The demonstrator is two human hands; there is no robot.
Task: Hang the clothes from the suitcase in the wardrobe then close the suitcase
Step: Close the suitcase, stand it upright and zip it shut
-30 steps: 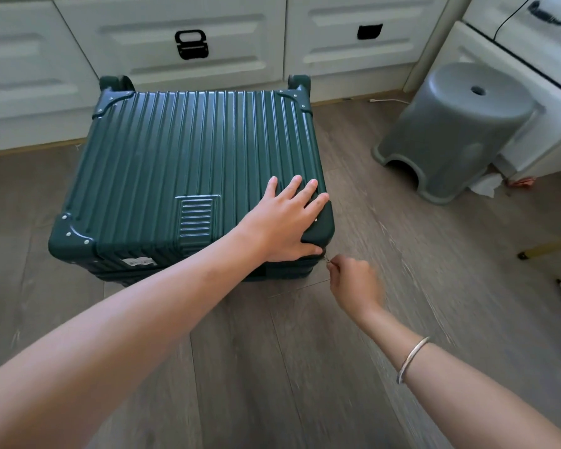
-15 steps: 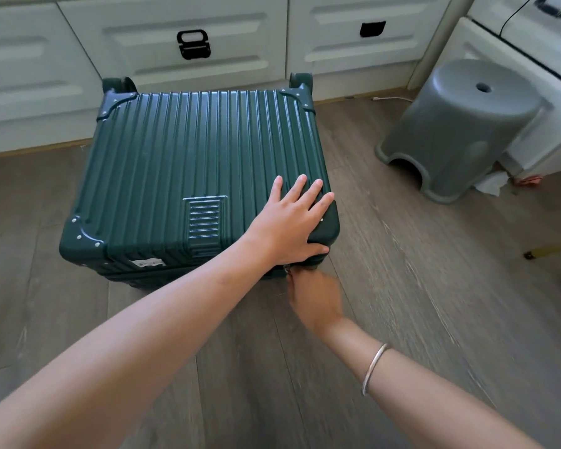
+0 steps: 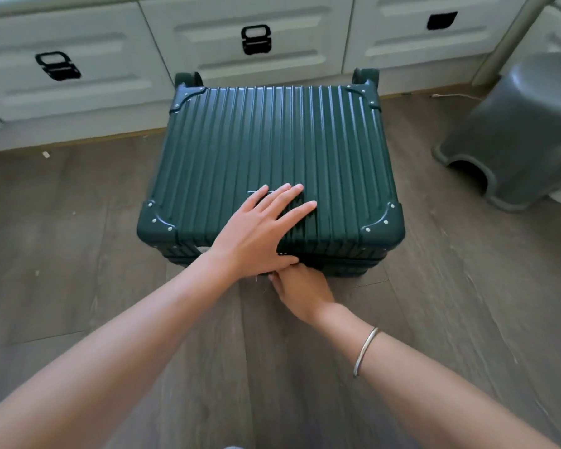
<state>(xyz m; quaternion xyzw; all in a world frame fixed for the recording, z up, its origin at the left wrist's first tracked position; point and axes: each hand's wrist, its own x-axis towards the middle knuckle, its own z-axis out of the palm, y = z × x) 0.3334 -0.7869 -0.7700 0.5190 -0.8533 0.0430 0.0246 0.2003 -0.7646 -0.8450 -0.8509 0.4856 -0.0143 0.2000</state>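
- Left hand (image 3: 259, 228) lies palm down on the lid of the suitcase (image 3: 272, 140), near the middle of its front edge — fingers straight and spread, gripping nothing.
- Right hand (image 3: 302, 293) sits just below it, against the front side of the suitcase at the seam. Its fingertips are tucked under the left hand, so I cannot tell whether they pinch anything. I see a silver bangle (image 3: 365, 351) on that wrist.
- White drawer fronts (image 3: 104, 59) with black handles run along the back.
- I see the dark green, ribbed suitcase lying flat on the wood floor (image 3: 78, 254) — lid down on its base, wheels toward the drawer fronts.
- Grey plastic stool (image 3: 515, 124) stands at the right, apart from the suitcase.
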